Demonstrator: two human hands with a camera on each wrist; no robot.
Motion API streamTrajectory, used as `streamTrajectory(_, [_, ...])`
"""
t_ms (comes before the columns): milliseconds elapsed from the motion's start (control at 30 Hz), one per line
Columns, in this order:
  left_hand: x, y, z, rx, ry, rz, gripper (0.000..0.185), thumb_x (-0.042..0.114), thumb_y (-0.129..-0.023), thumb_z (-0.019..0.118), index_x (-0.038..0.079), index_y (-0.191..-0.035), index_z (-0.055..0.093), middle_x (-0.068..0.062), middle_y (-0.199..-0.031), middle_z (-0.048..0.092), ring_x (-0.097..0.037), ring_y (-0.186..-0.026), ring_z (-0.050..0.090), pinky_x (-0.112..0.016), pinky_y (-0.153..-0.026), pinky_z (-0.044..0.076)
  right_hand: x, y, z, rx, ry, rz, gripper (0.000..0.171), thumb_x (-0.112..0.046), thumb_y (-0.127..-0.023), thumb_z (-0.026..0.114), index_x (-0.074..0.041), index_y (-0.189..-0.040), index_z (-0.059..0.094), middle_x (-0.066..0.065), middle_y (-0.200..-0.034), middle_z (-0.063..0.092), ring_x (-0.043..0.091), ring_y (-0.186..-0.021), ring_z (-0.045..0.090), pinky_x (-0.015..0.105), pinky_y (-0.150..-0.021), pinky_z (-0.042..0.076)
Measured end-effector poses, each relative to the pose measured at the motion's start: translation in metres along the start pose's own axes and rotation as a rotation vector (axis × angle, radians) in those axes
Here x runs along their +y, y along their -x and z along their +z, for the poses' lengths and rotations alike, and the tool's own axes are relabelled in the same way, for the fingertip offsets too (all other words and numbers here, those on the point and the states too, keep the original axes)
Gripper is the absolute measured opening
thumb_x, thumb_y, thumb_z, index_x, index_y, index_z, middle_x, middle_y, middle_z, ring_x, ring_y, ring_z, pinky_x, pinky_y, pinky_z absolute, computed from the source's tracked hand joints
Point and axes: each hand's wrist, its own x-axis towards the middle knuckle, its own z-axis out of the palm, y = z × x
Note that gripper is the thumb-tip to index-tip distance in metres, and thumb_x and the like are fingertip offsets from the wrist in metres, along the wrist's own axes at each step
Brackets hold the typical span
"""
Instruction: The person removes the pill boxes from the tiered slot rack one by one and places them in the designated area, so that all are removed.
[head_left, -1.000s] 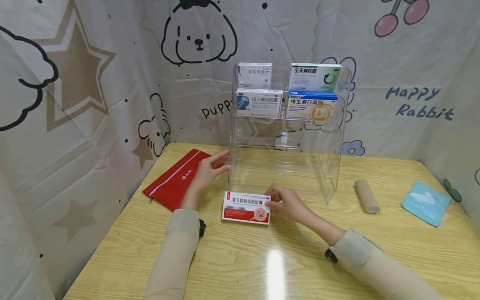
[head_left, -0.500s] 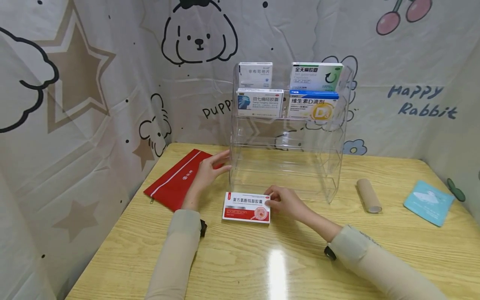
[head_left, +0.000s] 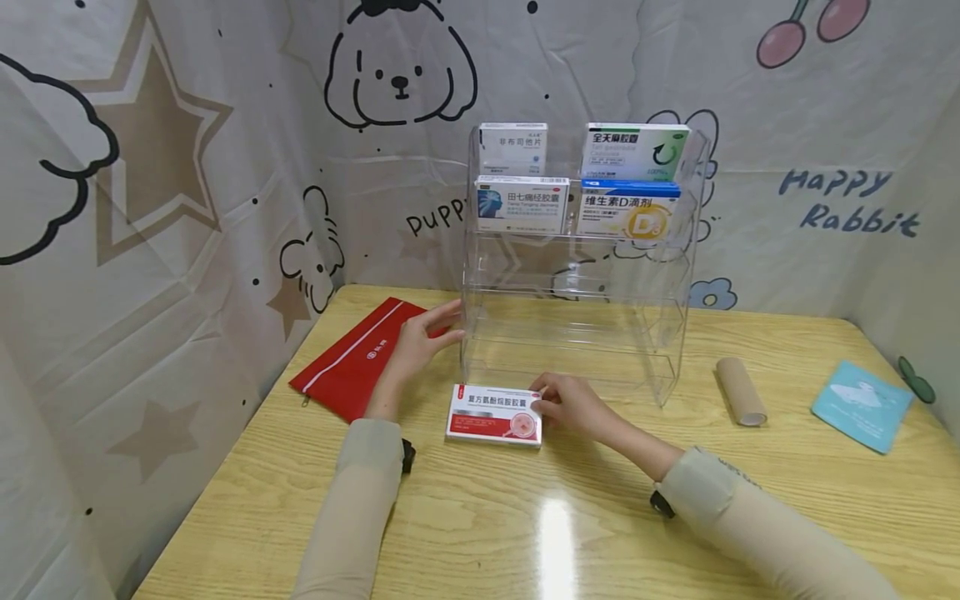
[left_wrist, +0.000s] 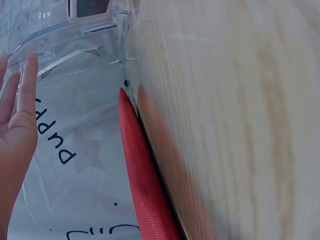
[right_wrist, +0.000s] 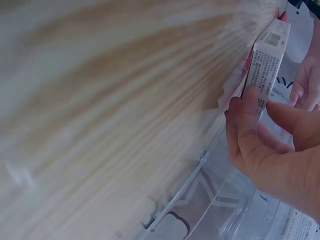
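My right hand (head_left: 576,406) pinches the right end of a white-and-red medicine box (head_left: 494,415) in front of the clear acrylic display rack (head_left: 573,340). The right wrist view shows the thumb and fingers on either side of the box's printed end (right_wrist: 265,65). With fingers extended, my left hand (head_left: 417,343) touches the rack's left side in the head view. In the left wrist view, the left hand (left_wrist: 17,120) has nothing in its grasp. On the rack's upper tiers stand a white box (head_left: 513,150), a green-and-white box (head_left: 637,153), a blue-and-white box (head_left: 522,206) and a vitamin D box (head_left: 628,210).
A red zip pouch (head_left: 358,358) lies left of the rack, partly behind the left arm. To the right are a cardboard tube (head_left: 741,392) and a light-blue packet (head_left: 862,407). A patterned curtain (head_left: 247,167) hangs behind the wooden table (head_left: 480,533).
The head view has shifted very slightly. Both hands keep their places, the left at the rack and the right on the medicine box.
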Motion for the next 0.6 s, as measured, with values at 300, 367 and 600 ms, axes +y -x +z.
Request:
streamTrajectory(300, [0.0022, 0.0009, 0.0004, -0.003, -0.001, 0.004, 0.057, 0.01, -0.091, 0.068, 0.009, -0.145, 0.048, -0.017, -0.141, 0.056, -0.031, -0.132, 0.054, -0.043, -0.107, 0.048, 0.0025, -0.0019, 0.0007, -0.023, 0.001, -0.008, 0.019, -0.005, -0.092, 0.064, 0.007, -0.106, 0.063, 0.016, -0.08, 0.071, 0.015, -0.058, 0.064, 0.018, -0.051, 0.052])
streamTrajectory(367, [0.0029, 0.001, 0.0005, -0.001, -0.005, -0.002, 0.057, 0.01, -0.091, 0.068, 0.01, -0.145, 0.049, -0.016, -0.142, 0.056, -0.03, -0.132, 0.054, -0.043, -0.108, 0.048, 0.0025, -0.0021, 0.0009, -0.031, 0.006, -0.007, 0.019, -0.005, -0.092, 0.063, 0.008, -0.106, 0.063, 0.016, -0.08, 0.07, 0.014, -0.057, 0.063, 0.017, -0.05, 0.051])
streamTrajectory(600, [0.0037, 0.0017, 0.0001, -0.003, 0.006, -0.011, 0.057, 0.009, -0.091, 0.068, 0.01, -0.145, 0.048, -0.016, -0.142, 0.056, -0.029, -0.133, 0.054, -0.043, -0.108, 0.048, 0.0015, -0.0032, 0.0029, -0.045, 0.025, 0.006, 0.02, -0.005, -0.092, 0.064, 0.008, -0.107, 0.064, 0.014, -0.078, 0.07, 0.012, -0.056, 0.062, 0.016, -0.05, 0.05])
